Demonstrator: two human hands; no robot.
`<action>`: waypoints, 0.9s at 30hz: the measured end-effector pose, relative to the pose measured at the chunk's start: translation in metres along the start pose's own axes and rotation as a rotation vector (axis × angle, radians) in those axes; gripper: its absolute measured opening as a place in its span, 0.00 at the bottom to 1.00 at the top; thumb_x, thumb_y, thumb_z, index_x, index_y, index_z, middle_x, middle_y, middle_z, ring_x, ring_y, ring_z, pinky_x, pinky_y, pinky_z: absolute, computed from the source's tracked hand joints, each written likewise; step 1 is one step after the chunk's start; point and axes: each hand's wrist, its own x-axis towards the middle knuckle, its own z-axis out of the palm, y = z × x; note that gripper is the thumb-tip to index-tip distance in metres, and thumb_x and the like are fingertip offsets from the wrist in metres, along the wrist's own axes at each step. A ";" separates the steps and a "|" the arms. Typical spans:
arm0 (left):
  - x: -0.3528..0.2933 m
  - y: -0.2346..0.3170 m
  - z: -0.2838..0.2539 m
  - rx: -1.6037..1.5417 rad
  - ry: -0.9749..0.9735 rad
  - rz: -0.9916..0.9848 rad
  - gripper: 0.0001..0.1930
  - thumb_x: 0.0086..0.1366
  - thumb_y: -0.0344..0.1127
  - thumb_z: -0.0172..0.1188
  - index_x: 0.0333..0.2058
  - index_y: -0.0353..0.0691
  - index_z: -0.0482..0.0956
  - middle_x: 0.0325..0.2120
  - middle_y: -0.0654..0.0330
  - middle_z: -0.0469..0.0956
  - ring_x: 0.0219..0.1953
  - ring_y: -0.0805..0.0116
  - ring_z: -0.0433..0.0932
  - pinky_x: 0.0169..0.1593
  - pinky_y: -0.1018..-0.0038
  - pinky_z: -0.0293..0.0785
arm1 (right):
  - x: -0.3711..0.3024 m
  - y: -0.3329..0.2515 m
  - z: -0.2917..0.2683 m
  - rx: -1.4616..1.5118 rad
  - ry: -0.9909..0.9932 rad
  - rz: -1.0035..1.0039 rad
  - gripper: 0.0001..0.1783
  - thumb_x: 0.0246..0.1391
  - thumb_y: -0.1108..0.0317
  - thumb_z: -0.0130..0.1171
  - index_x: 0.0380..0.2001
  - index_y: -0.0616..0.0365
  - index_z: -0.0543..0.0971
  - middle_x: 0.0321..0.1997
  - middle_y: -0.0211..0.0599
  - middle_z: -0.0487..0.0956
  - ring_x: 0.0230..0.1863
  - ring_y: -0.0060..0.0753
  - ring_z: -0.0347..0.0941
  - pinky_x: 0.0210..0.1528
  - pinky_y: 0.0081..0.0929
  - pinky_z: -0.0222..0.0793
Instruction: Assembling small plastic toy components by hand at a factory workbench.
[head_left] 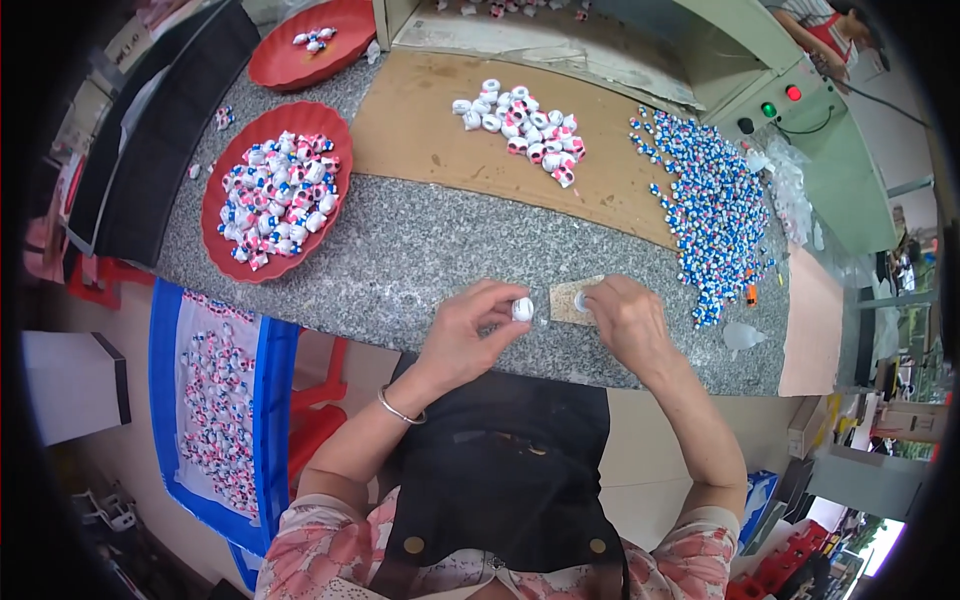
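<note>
The left hand [468, 332] is grasping a small, rounded white piece [522, 309] between thumb and fingers, its grip holding it above the near edge of the speckled grey stone tabletop [430, 235]. The right hand [632, 318] is bunching its fingertips at a small, round whitish item [581, 301] over a flat, beige speckled pad [562, 300], though I cannot tell whether that grip is grasping the item. Beyond them, white-and-pink rounded pieces [535, 128] are lying on a flat brown cardboard sheet [420, 130], while tiny blue-and-white pieces [712, 205] are spreading in a heap to the right.
</note>
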 end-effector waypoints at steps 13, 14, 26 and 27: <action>0.010 -0.011 0.030 0.183 0.047 0.220 0.16 0.55 0.18 0.65 0.44 0.33 0.79 0.42 0.56 0.78 0.41 0.71 0.80 0.43 0.76 0.82 | -0.020 -0.020 -0.005 0.893 0.107 0.607 0.06 0.57 0.74 0.61 0.37 0.65 0.81 0.33 0.33 0.82 0.34 0.20 0.77 0.38 0.20 0.73; 0.011 -0.013 0.032 0.179 0.031 0.239 0.16 0.55 0.18 0.65 0.44 0.33 0.79 0.42 0.56 0.78 0.41 0.70 0.80 0.42 0.77 0.82 | -0.022 -0.022 -0.005 1.071 0.095 0.672 0.07 0.58 0.73 0.61 0.38 0.65 0.81 0.34 0.31 0.82 0.35 0.17 0.75 0.39 0.19 0.73; 0.011 0.005 0.015 -0.155 -0.462 -0.013 0.15 0.67 0.24 0.55 0.51 0.31 0.78 0.37 0.55 0.80 0.33 0.72 0.80 0.37 0.78 0.78 | -0.031 -0.045 -0.022 0.699 0.036 0.222 0.06 0.50 0.77 0.65 0.34 0.61 0.83 0.28 0.36 0.80 0.30 0.28 0.77 0.34 0.24 0.70; 0.011 0.006 0.013 -0.193 -0.505 -0.067 0.14 0.68 0.26 0.54 0.51 0.31 0.78 0.36 0.55 0.80 0.32 0.73 0.80 0.37 0.78 0.77 | -0.030 -0.046 -0.024 0.703 0.036 0.222 0.06 0.50 0.77 0.65 0.34 0.61 0.83 0.28 0.36 0.80 0.30 0.28 0.77 0.34 0.24 0.70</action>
